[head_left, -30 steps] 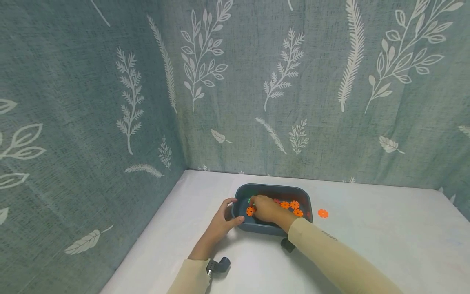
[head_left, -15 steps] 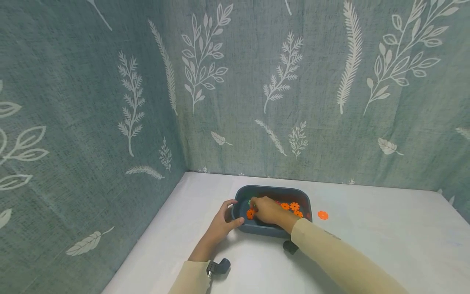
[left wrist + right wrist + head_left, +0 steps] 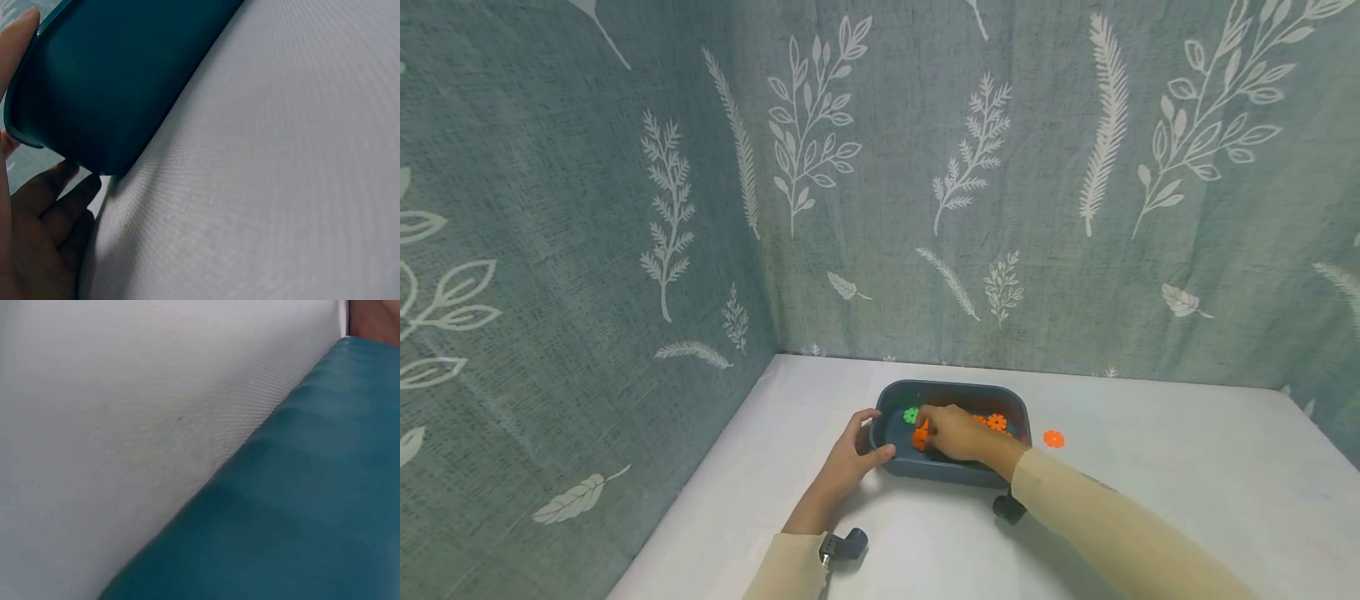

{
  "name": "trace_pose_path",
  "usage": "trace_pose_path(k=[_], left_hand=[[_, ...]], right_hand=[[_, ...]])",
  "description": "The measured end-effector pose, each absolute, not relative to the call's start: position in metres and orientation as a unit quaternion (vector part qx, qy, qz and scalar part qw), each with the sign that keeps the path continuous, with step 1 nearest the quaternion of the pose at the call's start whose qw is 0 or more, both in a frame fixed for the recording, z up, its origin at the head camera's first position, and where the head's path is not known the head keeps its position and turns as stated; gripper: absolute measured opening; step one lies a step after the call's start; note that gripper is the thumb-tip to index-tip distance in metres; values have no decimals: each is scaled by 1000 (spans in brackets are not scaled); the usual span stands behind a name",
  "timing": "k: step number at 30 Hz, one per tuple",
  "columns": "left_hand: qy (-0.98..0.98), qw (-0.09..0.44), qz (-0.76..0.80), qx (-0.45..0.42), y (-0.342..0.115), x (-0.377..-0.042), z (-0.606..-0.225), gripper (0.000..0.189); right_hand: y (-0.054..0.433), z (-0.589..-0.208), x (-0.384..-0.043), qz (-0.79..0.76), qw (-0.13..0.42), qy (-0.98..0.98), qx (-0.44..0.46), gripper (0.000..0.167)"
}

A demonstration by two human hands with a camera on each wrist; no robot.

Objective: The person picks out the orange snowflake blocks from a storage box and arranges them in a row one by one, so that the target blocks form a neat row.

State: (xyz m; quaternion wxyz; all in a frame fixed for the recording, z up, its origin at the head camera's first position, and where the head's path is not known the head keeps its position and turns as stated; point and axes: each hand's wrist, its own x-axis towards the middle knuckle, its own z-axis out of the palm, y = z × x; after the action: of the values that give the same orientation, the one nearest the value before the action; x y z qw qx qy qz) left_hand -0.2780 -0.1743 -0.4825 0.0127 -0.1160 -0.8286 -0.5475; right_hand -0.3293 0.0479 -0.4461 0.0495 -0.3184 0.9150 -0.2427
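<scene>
**Braced on one side, pinching on the other**

My left hand (image 3: 850, 454) curves round the left end of the dark teal tub (image 3: 936, 472), thumb at the near corner, likely so it won't slide on the counter (image 3: 1150, 483). Inside, my right hand (image 3: 955, 431) pinches an orange notched disc (image 3: 921, 440), fingertips pointing down, probably because so flat a piece is easiest caught by its edge. A green disc (image 3: 911, 415) lies beside my fingers; a lone orange disc (image 3: 1054, 438) rests outside, right of the tub.
</scene>
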Motion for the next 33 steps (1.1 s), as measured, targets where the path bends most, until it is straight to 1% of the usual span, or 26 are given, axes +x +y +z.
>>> trace_pose_path(k=[4, 10, 19, 27, 33], left_hand=[[-832, 10, -543, -114, -175, -278, -483, 70], [-833, 19, -543, -107, -178, -286, -496, 64], [-826, 23, -551, -116, -179, -290, -500, 65], [-838, 24, -535, -110, -178, -291, -501, 64], [-840, 25, -532, -103, -178, -291, -502, 63]], right_hand=[[55, -446, -328, -244, 45, 911, -330, 27], [63, -439, -326, -246, 39, 913, -322, 30], [81, -423, -320, -255, 59, 907, -329, 27], [98, -410, -318, -245, 63, 915, -313, 31], [112, -404, -319, -231, 69, 922, -304, 29]])
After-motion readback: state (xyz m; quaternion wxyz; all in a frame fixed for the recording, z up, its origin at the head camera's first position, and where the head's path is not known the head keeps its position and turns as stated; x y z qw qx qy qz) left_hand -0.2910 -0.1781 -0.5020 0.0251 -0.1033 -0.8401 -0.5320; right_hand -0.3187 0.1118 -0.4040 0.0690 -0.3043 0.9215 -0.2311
